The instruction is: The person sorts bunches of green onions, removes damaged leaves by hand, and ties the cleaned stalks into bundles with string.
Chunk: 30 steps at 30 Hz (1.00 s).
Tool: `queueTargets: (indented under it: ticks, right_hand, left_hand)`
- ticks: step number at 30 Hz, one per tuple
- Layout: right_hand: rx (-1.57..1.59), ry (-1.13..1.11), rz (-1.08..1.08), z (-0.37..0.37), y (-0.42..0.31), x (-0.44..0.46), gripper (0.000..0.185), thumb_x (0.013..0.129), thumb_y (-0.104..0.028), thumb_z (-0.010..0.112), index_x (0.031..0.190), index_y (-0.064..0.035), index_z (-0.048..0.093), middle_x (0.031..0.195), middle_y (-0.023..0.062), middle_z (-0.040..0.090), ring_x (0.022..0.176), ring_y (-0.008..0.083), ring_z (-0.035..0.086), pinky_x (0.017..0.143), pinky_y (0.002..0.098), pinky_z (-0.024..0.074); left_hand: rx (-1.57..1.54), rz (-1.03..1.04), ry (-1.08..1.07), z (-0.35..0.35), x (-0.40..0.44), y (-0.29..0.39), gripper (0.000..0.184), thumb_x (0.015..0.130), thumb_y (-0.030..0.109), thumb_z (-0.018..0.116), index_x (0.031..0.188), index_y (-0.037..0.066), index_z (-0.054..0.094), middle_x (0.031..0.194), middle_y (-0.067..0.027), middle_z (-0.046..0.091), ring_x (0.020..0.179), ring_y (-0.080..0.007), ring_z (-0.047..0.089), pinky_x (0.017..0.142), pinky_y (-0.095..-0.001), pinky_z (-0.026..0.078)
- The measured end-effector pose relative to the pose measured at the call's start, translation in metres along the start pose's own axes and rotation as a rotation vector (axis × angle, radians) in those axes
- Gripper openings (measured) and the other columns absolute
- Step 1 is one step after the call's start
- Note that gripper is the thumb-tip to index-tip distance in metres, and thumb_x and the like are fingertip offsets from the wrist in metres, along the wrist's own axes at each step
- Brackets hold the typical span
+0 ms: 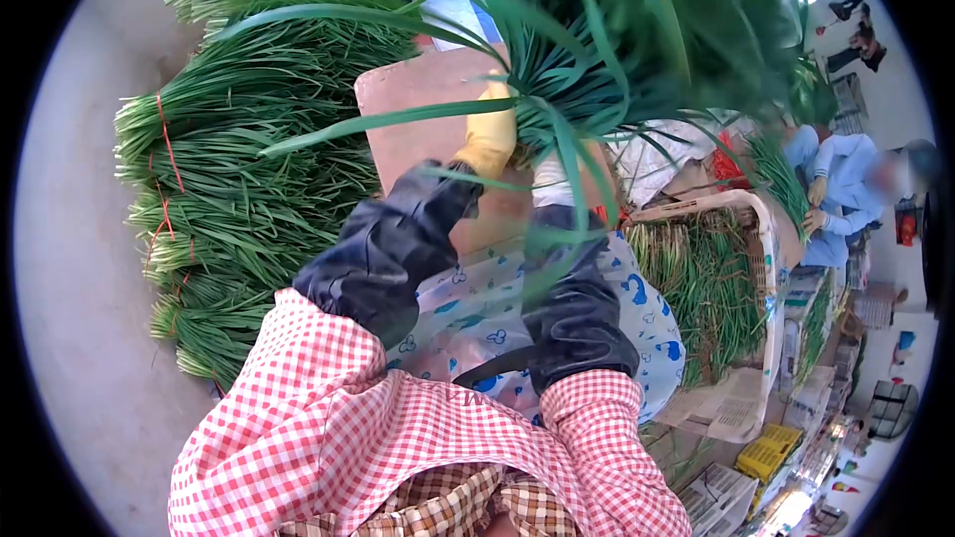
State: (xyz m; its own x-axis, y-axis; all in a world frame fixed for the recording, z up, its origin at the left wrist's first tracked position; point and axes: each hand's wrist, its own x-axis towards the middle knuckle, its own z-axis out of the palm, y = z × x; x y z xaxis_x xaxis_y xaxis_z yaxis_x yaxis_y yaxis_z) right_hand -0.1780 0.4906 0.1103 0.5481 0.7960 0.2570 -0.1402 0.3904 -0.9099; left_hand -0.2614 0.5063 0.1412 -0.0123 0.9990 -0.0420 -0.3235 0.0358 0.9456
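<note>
A large bunch of garlic chives (567,89) stands up in front of me, its long leaves spreading towards the camera and blurring at the top right. My left hand (489,134), in a yellow glove, is closed on the left side of the bunch near its lower stems. Against the lower end of the same bunch is my right hand (552,184), in a white glove; it is closed on the stems, though leaves cover most of its fingers. Beneath both hands lies a brown board (413,104).
Tied bundles of chives (259,149) with red bands are piled along the left wall. At right, a plastic basket (768,278) holds more chives. Beyond it a person in blue (841,189) handles chives. A yellow crate (768,450) is lower right; a patterned apron (468,308) covers my lap.
</note>
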Motion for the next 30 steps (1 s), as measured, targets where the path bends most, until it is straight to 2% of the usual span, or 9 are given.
queueTargets:
  ticks: [7, 10, 12, 13, 14, 20, 23, 28, 30]
  right_hand:
    - [0.595, 0.384, 0.464, 0.011, -0.050, -0.024, 0.016, 0.092, -0.020, 0.052, 0.097, -0.0063, 0.058, 0.099, 0.0107, 0.061, 0.100, 0.0289, 0.056, 0.099, 0.0494, 0.0411]
    - [0.750, 0.392, 0.798, 0.007, -0.033, -0.058, 0.019, 0.091, -0.025, 0.053, 0.080, -0.0096, 0.051, 0.096, 0.0109, 0.059, 0.103, 0.0328, 0.053, 0.103, 0.0566, 0.0369]
    - [0.815, 0.519, 0.993, 0.011, -0.015, -0.071, 0.022, 0.092, -0.018, 0.048, 0.071, -0.0085, 0.048, 0.101, 0.0109, 0.060, 0.111, 0.0336, 0.050, 0.107, 0.0540, 0.0339]
    - [0.830, 0.524, 1.003, 0.007, -0.001, -0.076, 0.022, 0.092, -0.018, 0.048, 0.071, -0.0085, 0.048, 0.101, 0.0109, 0.060, 0.111, 0.0336, 0.050, 0.107, 0.0540, 0.0339]
    - [0.831, 0.453, 0.980, -0.003, 0.015, -0.080, 0.023, 0.093, -0.022, 0.049, 0.075, -0.0084, 0.048, 0.108, 0.0123, 0.057, 0.115, 0.0337, 0.046, 0.108, 0.0538, 0.0327]
    - [0.827, 0.428, 0.997, -0.010, 0.008, -0.085, 0.025, 0.094, -0.026, 0.051, 0.078, -0.0070, 0.048, 0.126, 0.0181, 0.050, 0.127, 0.0352, 0.038, 0.112, 0.0515, 0.0277]
    - [0.824, 0.400, 0.978, -0.014, 0.002, -0.092, 0.026, 0.094, -0.026, 0.051, 0.078, -0.0063, 0.049, 0.126, 0.0184, 0.050, 0.126, 0.0349, 0.040, 0.112, 0.0514, 0.0288]
    - [0.592, 0.320, 0.872, -0.016, 0.007, -0.093, 0.029, 0.096, -0.029, 0.050, 0.078, -0.0061, 0.049, 0.098, 0.0131, 0.055, 0.118, 0.0379, 0.047, 0.100, 0.0528, 0.0428]
    - [0.533, 0.336, 0.822, -0.011, 0.003, -0.094, 0.030, 0.097, -0.030, 0.051, 0.079, -0.0062, 0.048, 0.089, 0.0109, 0.051, 0.112, 0.0405, 0.051, 0.093, 0.0522, 0.0474]
  left_hand:
    - [0.829, -0.294, -0.583, 0.002, 0.029, 0.114, 0.043, 0.097, 0.036, 0.044, 0.104, -0.003, 0.061, 0.093, -0.0079, 0.067, 0.078, -0.0197, 0.062, 0.072, -0.0348, 0.049]
    - [1.358, 0.226, -0.902, -0.031, 0.084, 0.059, 0.037, 0.093, 0.030, 0.048, 0.113, 0.001, 0.055, 0.093, -0.0168, 0.067, 0.086, -0.0338, 0.065, 0.078, -0.0409, 0.050]
    - [1.385, 0.500, -1.079, -0.074, 0.086, 0.049, 0.037, 0.093, 0.031, 0.048, 0.117, 0.003, 0.054, 0.099, -0.0198, 0.066, 0.095, -0.0361, 0.064, 0.083, -0.0419, 0.049]
    - [1.494, 0.406, -1.145, -0.086, 0.089, 0.039, 0.039, 0.093, 0.029, 0.048, 0.123, 0.004, 0.053, 0.105, -0.0208, 0.064, 0.104, -0.0350, 0.061, 0.088, -0.0401, 0.048]
    - [1.363, -0.053, -0.937, -0.085, 0.068, 0.057, 0.041, 0.094, 0.025, 0.049, 0.129, 0.004, 0.051, 0.111, -0.0206, 0.063, 0.107, -0.0346, 0.059, 0.091, -0.0387, 0.046]
    - [1.211, 0.401, -0.599, -0.150, 0.009, 0.048, 0.036, 0.092, 0.023, 0.056, 0.122, 0.004, 0.056, 0.114, -0.0146, 0.063, 0.105, -0.0326, 0.060, 0.091, -0.0368, 0.047]
    - [1.019, 0.701, -0.621, -0.151, 0.004, 0.052, 0.015, 0.081, 0.017, 0.064, 0.086, 0.006, 0.057, 0.098, -0.0066, 0.064, 0.094, -0.0304, 0.060, 0.083, -0.0400, 0.048]
    - [1.271, 0.787, -0.705, -0.145, 0.004, 0.059, 0.014, 0.082, 0.017, 0.065, 0.088, 0.005, 0.059, 0.114, -0.0096, 0.063, 0.096, -0.0317, 0.061, 0.080, -0.0406, 0.050]
    - [1.416, 0.527, -0.697, -0.138, 0.003, 0.064, 0.017, 0.084, 0.019, 0.061, 0.087, 0.003, 0.059, 0.099, -0.0120, 0.063, 0.087, -0.0353, 0.061, 0.076, -0.0443, 0.049]
